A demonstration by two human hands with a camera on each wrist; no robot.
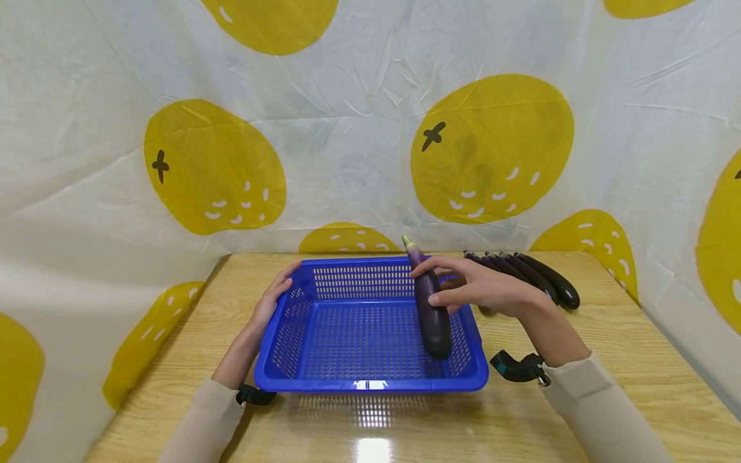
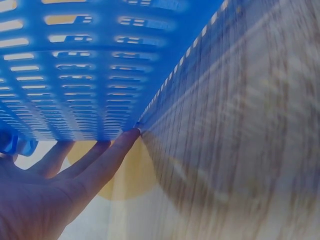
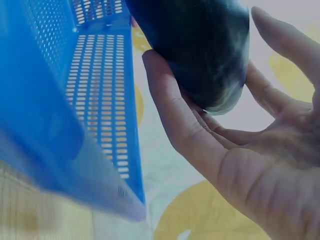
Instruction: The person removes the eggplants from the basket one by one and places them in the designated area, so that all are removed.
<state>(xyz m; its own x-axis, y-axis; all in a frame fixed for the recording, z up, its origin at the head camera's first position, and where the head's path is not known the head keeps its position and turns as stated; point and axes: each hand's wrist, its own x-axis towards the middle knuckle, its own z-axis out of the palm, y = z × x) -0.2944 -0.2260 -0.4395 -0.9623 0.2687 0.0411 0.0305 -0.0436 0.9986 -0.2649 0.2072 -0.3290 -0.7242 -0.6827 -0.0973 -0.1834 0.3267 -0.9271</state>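
Note:
A dark purple eggplant (image 1: 433,315) with a green stem tilts over the right side of a blue plastic basket (image 1: 370,386). My right hand (image 1: 471,286) holds it between thumb and fingers; the right wrist view shows the eggplant's rounded end (image 3: 210,60) among the fingers. At the basket's far left corner, my left hand (image 1: 273,301) rests along the outer wall and rim. The left wrist view shows its extended fingers (image 2: 107,162) against the slotted blue wall (image 2: 100,65). Inside the basket, the slatted bottom is bare.
Several more eggplants (image 1: 535,276) lie side by side on the wooden table (image 1: 602,347), right of the basket and near the back. Behind the table hangs a pale cloth (image 1: 347,154) with large yellow fruit prints, which also runs along both sides.

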